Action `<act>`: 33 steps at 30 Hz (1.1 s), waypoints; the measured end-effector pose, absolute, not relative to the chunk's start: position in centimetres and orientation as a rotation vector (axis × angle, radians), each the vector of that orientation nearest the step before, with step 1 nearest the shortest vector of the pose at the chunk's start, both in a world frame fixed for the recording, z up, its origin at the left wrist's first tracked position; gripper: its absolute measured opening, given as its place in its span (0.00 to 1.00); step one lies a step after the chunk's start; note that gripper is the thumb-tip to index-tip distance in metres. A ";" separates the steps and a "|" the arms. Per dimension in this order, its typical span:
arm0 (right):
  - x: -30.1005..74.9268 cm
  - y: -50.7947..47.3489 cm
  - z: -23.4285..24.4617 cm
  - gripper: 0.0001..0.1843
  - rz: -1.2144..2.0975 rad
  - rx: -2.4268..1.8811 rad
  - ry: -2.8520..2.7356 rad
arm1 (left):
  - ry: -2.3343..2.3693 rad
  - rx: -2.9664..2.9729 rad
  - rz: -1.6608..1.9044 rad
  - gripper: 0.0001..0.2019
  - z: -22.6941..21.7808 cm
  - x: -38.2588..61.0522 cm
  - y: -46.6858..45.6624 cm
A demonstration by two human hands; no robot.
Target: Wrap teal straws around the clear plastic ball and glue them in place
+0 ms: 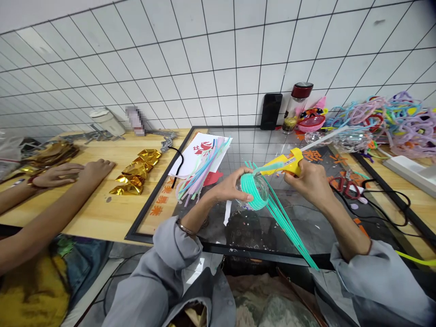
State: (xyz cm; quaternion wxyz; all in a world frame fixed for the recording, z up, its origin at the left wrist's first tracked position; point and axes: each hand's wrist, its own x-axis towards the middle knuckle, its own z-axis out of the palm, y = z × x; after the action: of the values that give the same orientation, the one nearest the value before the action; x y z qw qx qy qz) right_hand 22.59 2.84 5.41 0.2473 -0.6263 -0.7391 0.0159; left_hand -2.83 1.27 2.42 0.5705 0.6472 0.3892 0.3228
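Observation:
My left hand is closed around a clear round jar tipped on its side, its outer wall wound with turquoise pipe cleaner. In my right hand is a yellow glue gun, gripped by its handle with a long white glue stick sticking out of the back. The gun's nozzle points left, close to the top of the wound wall; whether it touches is too small to tell. Beneath the jar, several loose turquoise pipe cleaners lie across the dark glass board and reach past its front edge.
Pastel pipe cleaners lie on white paper to the left. Red scissors and a black cord are at right, before a tangled pipe cleaner heap. A phone and bottle stand behind. Another person's hands rest near gold foil.

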 end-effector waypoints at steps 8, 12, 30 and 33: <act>22.6 3.2 5.9 0.10 -0.006 -1.727 -2.034 | 0.926 1.500 0.748 0.42 2.1 -2.9 1.1; 22.7 3.4 5.4 0.10 0.003 -1.705 -2.029 | 0.901 1.518 0.746 0.43 1.9 -3.1 1.2; 23.5 3.5 5.2 0.17 0.133 -1.537 -2.009 | 0.902 1.597 0.705 0.42 1.9 -3.3 1.3; 23.5 3.5 5.1 0.18 0.118 -1.534 -2.003 | 0.899 1.601 0.701 0.42 2.2 -3.2 1.2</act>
State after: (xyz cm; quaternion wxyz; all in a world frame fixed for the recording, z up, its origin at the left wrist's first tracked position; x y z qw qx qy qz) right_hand 23.51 3.54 5.09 0.3030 -0.5789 -0.7557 0.0444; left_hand -3.19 1.17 2.15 0.5545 0.6778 0.3807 0.2968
